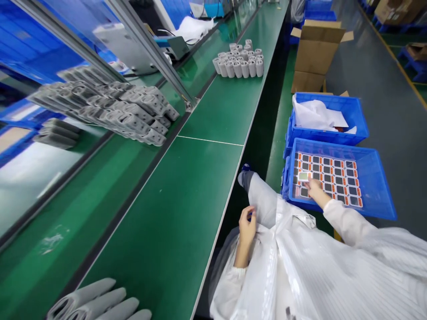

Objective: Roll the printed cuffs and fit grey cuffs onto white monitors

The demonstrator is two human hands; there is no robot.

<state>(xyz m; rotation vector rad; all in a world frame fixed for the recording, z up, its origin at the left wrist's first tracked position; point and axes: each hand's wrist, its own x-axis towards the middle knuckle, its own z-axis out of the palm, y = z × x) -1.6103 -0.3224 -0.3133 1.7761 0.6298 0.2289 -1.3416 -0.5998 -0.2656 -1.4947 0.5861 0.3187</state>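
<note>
I saw my right hand [313,187], fingers clamped on one small panel [304,176], lifting it from the still-full blue crate [376,195]; left hand [247,226], fingers curled on white garment [267,204], lower centre.

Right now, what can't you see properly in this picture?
Head view only:
- Left hand: fingertips curl into the white garment, so anything held is hidden.
- Right hand: it covers some small panels in the blue bin.
- Grey sleeves: cut off by the bottom edge.
- Grey housings: blurred.
</note>
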